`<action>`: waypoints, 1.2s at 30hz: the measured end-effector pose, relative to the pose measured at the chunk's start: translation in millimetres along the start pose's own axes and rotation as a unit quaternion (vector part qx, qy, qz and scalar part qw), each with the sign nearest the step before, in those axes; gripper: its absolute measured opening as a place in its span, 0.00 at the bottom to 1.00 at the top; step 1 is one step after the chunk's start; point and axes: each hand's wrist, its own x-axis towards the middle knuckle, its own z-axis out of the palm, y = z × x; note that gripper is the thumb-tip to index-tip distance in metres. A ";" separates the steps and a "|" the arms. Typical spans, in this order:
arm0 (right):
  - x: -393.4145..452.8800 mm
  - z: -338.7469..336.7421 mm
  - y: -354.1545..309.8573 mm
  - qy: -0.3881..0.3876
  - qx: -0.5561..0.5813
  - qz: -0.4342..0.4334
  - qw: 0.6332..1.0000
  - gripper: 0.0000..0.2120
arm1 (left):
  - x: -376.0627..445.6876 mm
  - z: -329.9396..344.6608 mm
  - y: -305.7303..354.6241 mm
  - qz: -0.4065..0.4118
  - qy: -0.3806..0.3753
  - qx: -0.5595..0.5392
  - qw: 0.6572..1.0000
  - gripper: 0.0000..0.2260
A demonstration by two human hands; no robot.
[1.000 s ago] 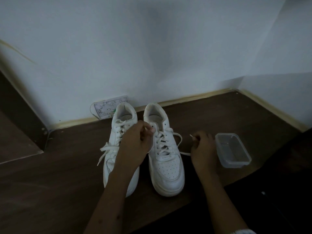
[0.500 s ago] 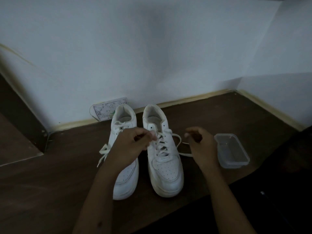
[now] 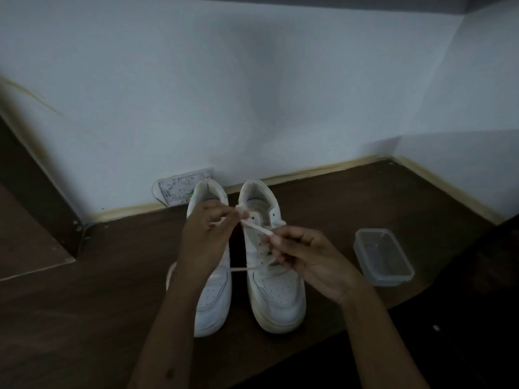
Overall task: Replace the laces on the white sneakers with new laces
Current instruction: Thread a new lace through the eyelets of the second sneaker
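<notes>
Lace (image 3: 257, 228) spans diagonally between both hands over right sneaker (image 3: 273, 276): left hand (image 3: 207, 234) pinches upper end, right hand (image 3: 306, 255) pinches lower end.

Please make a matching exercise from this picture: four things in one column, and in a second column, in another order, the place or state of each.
Things:
1. lace
2. box
3. left sneaker
4. paper

Places or states:
a. against the wall behind the sneakers
b. pinched by both hands
c. partly hidden by the left hand
d. clear, right of the right hand

Pairs: 1-b, 2-d, 3-c, 4-a
</notes>
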 end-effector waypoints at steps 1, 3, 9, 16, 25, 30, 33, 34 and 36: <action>-3.2 -8.7 -2.0 0.021 -0.021 0.009 1.000 0.13 | 1.5 -3.9 -6.5 0.003 0.037 0.063 0.997 0.06; -9.0 -23.6 -4.4 0.069 -0.075 0.029 0.994 0.11 | 3.7 -12.2 -18.7 0.010 0.087 0.193 0.977 0.02; -6.5 -21.5 -5.3 0.105 -0.199 -0.020 0.974 0.07 | -4.5 4.0 -4.1 0.164 -0.044 0.193 0.966 0.14; -3.2 -18.4 -4.5 0.073 -0.208 -0.028 0.975 0.08 | -4.4 18.6 -3.8 0.185 -0.044 0.123 0.974 0.06; -22.3 -53.2 -13.4 0.114 -0.271 0.040 0.955 0.06 | 7.2 -29.9 -33.6 0.121 0.031 0.239 0.963 0.03; -22.3 -57.8 -10.7 0.148 -0.298 0.053 0.942 0.10 | 6.5 -29.0 -33.2 0.147 0.030 0.312 0.938 0.01; -16.7 -60.2 -7.2 0.222 -0.349 0.031 0.910 0.04 | 5.3 -29.8 -33.9 0.156 0.026 0.323 0.933 0.06; -15.3 -60.1 -6.6 0.243 -0.360 0.027 0.900 0.03 | 5.4 -28.9 -34.3 0.159 0.018 0.327 0.931 0.09; -14.3 -57.1 -7.8 0.236 -0.369 0.016 0.899 0.06 | 6.0 -22.8 -34.2 0.162 0.004 0.334 0.928 0.12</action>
